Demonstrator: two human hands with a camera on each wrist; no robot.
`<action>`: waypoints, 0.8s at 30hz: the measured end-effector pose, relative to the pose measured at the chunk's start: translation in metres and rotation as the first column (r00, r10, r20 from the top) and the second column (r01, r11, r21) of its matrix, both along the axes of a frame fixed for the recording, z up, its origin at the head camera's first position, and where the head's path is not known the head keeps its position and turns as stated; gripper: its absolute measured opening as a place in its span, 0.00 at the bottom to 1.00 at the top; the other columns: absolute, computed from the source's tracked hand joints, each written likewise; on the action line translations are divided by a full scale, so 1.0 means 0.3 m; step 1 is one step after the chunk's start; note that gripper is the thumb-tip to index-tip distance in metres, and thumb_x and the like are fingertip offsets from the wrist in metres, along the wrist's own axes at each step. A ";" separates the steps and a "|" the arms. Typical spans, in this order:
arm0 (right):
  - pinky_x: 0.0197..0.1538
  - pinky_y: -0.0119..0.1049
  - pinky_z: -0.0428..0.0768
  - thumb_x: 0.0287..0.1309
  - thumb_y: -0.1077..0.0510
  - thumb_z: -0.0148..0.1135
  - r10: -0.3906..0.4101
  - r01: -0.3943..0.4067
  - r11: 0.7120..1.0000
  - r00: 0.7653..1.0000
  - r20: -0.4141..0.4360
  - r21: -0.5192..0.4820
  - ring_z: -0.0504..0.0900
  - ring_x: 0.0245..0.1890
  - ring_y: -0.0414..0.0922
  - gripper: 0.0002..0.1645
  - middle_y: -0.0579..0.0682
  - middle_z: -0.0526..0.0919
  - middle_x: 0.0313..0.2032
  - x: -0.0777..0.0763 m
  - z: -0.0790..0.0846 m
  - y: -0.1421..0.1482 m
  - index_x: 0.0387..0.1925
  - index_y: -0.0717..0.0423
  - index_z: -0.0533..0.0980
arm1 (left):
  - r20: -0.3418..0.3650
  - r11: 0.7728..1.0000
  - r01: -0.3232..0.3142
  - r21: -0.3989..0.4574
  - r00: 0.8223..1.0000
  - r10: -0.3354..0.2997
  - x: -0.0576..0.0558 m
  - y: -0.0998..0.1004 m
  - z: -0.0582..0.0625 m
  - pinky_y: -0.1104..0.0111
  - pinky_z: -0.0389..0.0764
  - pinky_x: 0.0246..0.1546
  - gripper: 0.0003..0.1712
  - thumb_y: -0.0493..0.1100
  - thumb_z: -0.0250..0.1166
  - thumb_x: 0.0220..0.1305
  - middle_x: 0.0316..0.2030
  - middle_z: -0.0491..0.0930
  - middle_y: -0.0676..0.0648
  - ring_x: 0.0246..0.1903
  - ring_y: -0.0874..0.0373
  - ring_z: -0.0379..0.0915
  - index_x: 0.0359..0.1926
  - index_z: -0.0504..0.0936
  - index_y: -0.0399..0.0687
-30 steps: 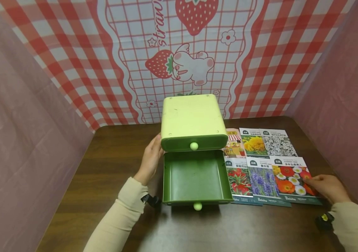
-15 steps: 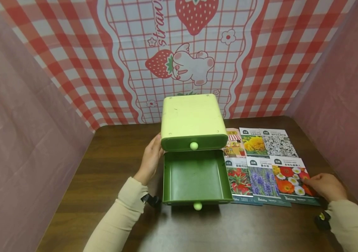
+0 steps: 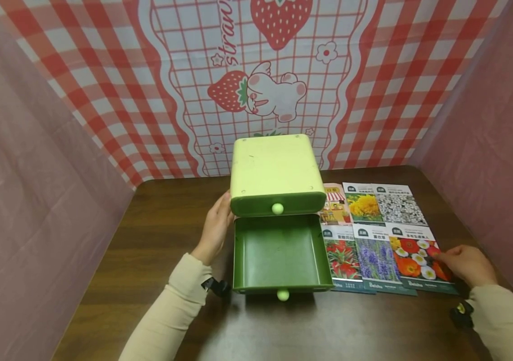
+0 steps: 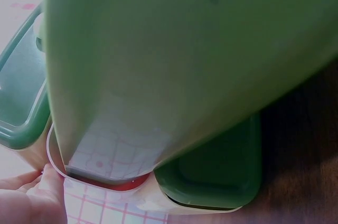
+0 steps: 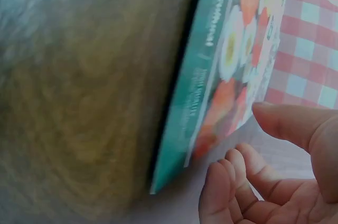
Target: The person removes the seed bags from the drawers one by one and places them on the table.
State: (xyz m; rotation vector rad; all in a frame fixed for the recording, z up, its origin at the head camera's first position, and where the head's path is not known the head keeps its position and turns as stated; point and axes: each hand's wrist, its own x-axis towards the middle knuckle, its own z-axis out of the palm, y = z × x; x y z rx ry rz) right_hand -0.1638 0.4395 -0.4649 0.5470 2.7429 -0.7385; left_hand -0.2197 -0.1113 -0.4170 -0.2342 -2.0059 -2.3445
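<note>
A small two-drawer storage box (image 3: 278,163), pale yellow-green with round knobs, stands mid-table. Its upper drawer is closed; the lower drawer (image 3: 281,253) is pulled out and holds nothing. My left hand (image 3: 215,228) rests against the box's left side, its fingertips (image 4: 52,179) at the casing in the left wrist view. At the far right, my right hand (image 3: 470,265) pinches the right edge of a poppy seed packet (image 3: 414,258), thumb on top and fingers curled at the edge. In the right wrist view this packet (image 5: 227,76) lies just beyond the thumb tip.
Lavender (image 3: 377,260) and red-flower (image 3: 343,258) packets overlap in the front row. Behind them lie yellow-flower (image 3: 365,206) and white-flower (image 3: 400,208) packets and a pink shop-picture card (image 3: 335,205). Checked cloth (image 3: 364,110) hangs behind the wooden table (image 3: 157,215).
My right hand and the poppy packet have slid slightly left, toward the lavender packet. The left hand and the box stay put.
</note>
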 end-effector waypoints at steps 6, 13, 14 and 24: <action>0.32 0.39 0.72 0.68 0.41 0.50 -0.044 0.040 0.998 0.995 -0.085 -0.041 0.74 0.40 0.61 0.37 0.75 0.75 0.44 0.004 0.038 -0.049 0.51 0.76 0.69 | 0.001 1.000 0.002 -0.011 1.000 -0.002 0.000 -0.002 -0.001 0.58 0.66 0.71 0.35 0.56 0.45 0.77 0.74 0.57 0.40 0.72 0.47 0.57 0.74 0.57 0.36; 0.26 0.32 0.78 0.71 0.39 0.44 -0.034 -0.005 0.985 0.973 -0.228 -0.172 0.78 0.31 0.47 0.40 0.70 0.75 0.45 0.001 0.092 -0.181 0.60 0.74 0.65 | 0.000 1.000 0.006 -0.025 1.000 -0.006 0.000 -0.004 0.000 0.58 0.65 0.72 0.35 0.56 0.44 0.77 0.74 0.57 0.40 0.73 0.47 0.56 0.74 0.57 0.37; 0.27 0.30 0.78 0.71 0.39 0.44 -0.022 -0.025 0.983 0.967 -0.254 -0.182 0.78 0.31 0.45 0.40 0.70 0.75 0.46 -0.001 0.105 -0.205 0.60 0.74 0.65 | 0.001 1.000 0.006 -0.025 1.000 -0.006 0.001 -0.004 0.001 0.58 0.65 0.72 0.35 0.56 0.44 0.77 0.74 0.57 0.40 0.73 0.47 0.56 0.74 0.57 0.37; 0.33 0.25 0.83 0.71 0.41 0.49 0.077 -0.222 0.930 0.897 -0.436 -0.293 0.76 0.32 0.20 0.32 0.59 0.81 0.49 0.029 0.236 -0.443 0.61 0.63 0.69 | 0.000 1.000 0.004 -0.027 1.000 -0.004 0.004 -0.005 0.003 0.58 0.65 0.72 0.35 0.56 0.44 0.77 0.74 0.57 0.40 0.73 0.47 0.56 0.74 0.57 0.37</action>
